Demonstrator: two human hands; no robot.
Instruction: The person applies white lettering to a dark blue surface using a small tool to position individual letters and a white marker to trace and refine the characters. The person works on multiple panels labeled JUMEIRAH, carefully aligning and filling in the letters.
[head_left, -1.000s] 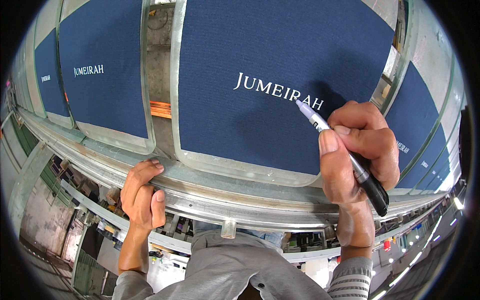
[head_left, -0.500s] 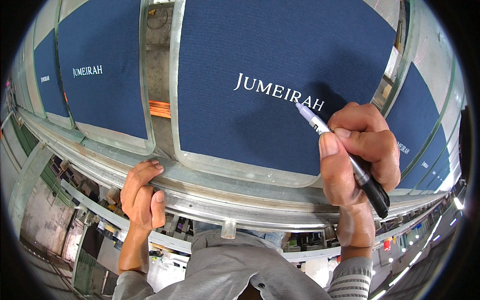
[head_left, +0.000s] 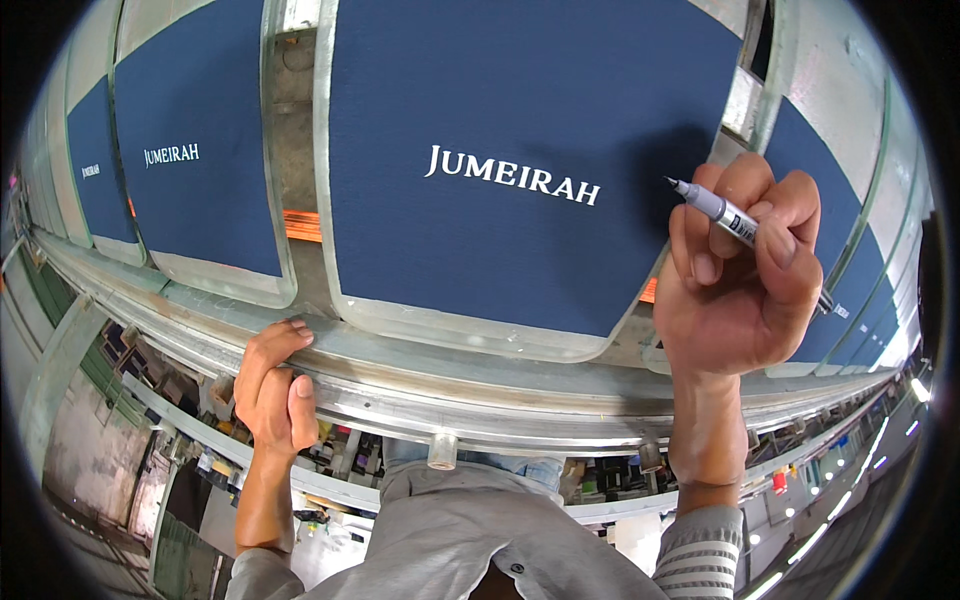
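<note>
My right hand [head_left: 740, 280] grips a grey marker pen [head_left: 725, 213] with its tip pointing left, just off the right end of the white embroidered lettering [head_left: 512, 176] on a dark blue fabric panel [head_left: 520, 110]. The panel is stretched in a metal hoop frame [head_left: 450, 328]. The pen tip is lifted and sits apart from the lettering. My left hand [head_left: 275, 385] rests on the metal rail [head_left: 420, 385] below the frame, fingers curled over its edge.
More framed blue panels with white lettering run along the rail: one to the left [head_left: 190, 150], another farther left [head_left: 95, 170], and several to the right [head_left: 850, 290]. Below the rail lies a workshop floor with clutter [head_left: 330, 450] and ceiling lights [head_left: 850, 470] at right.
My right hand has drawn the pen rightward and up, away from the end of the lettering where its tip was touching. The left hand stays on the rail.
</note>
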